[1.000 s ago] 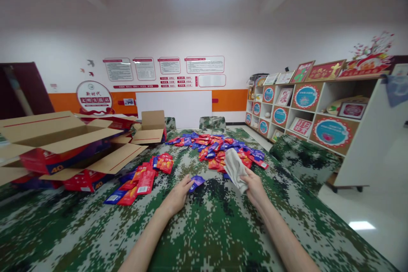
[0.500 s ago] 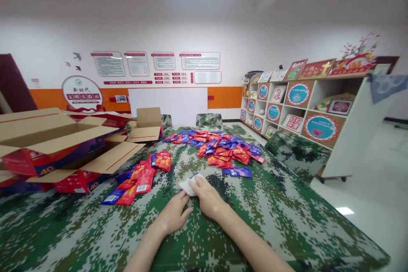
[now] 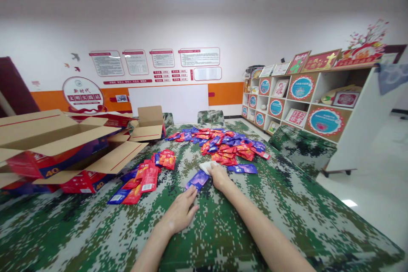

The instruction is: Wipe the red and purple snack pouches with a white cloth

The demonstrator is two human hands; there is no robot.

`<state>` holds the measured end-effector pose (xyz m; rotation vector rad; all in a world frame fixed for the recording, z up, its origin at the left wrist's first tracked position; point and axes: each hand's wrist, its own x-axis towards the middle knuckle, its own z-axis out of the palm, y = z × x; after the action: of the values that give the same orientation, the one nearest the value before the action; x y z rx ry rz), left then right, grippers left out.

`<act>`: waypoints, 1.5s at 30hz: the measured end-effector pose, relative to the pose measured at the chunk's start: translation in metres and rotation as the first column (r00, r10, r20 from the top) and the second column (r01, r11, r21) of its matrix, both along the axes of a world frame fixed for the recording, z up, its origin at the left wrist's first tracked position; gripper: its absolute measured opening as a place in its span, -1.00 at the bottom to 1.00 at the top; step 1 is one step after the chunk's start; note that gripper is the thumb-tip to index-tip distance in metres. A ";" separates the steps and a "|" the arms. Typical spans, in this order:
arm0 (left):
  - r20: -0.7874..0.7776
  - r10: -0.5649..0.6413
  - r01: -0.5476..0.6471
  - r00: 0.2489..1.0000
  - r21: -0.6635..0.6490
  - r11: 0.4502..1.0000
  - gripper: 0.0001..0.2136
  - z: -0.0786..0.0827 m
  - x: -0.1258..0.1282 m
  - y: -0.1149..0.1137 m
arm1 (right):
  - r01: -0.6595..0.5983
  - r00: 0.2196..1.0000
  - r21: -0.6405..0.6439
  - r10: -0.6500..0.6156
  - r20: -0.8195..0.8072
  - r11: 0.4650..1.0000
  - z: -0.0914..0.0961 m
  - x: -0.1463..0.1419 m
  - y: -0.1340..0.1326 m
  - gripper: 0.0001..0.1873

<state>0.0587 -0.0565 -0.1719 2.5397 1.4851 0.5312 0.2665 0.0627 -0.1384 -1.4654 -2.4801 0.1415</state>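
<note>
A blue-purple packet (image 3: 197, 180) lies flat on the camouflage-patterned tablecloth (image 3: 204, 229). My left hand (image 3: 180, 210) rests its outstretched fingertips on the packet's near end, with the thumb apart. In my right hand (image 3: 219, 176), closed fingers grip a folded white cloth (image 3: 208, 166) at the packet's far end. Just right of that hand lies another flat blue packet (image 3: 242, 168). Beyond it spreads a heap of red and blue packets (image 3: 228, 146). On the left, a smaller overlapping group of red and blue packets (image 3: 140, 180) lies near the boxes.
Several open cardboard boxes (image 3: 73, 140) with raised flaps crowd the table's left side. Camouflage-covered chairs (image 3: 301, 148) stand at the right and far edges. A white shelf unit (image 3: 290, 102) with framed pictures lines the right, and printed panels hang on the far wall.
My right hand has moved the cloth right and away from me, uncovering the blue packet. My left hand has shifted slightly right and nearer, its fingertips on the packet. The view has shifted slightly.
</note>
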 end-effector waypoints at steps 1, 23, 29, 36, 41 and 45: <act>-0.002 0.004 -0.004 1.000 -0.002 1.000 -0.50 0.001 0.001 0.000 | 0.000 1.000 0.000 0.000 -0.002 1.000 0.002 0.001 0.001 -0.46; -0.049 0.054 -0.056 0.997 -0.036 0.998 -0.55 0.020 0.013 -0.005 | -0.007 0.979 -0.043 -0.002 -0.202 0.999 -0.001 -0.011 0.010 -0.48; -0.001 0.078 -0.078 0.997 -0.040 0.996 -0.51 0.021 0.030 -0.006 | -0.083 0.805 -0.054 0.035 -0.592 0.995 -0.002 0.034 0.002 -0.35; -0.026 0.027 -0.026 0.999 0.025 0.999 -0.48 0.027 0.083 -0.010 | -0.135 0.572 -0.108 -0.012 -0.820 0.985 -0.016 0.069 -0.027 -0.26; 0.060 -0.061 0.058 0.996 0.050 0.997 -0.59 0.033 0.109 0.009 | -0.155 0.424 -0.160 -0.081 -0.902 0.975 -0.014 0.070 -0.031 -0.26; 0.017 -0.034 0.033 0.999 0.055 0.998 -0.54 0.040 0.101 0.040 | -0.129 0.417 -0.174 -0.106 -0.903 0.976 -0.014 0.073 -0.028 -0.25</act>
<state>0.1598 -0.0166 -0.1320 2.5889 1.4388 0.5963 0.3392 0.0350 -0.1525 -0.9681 -1.5411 0.9773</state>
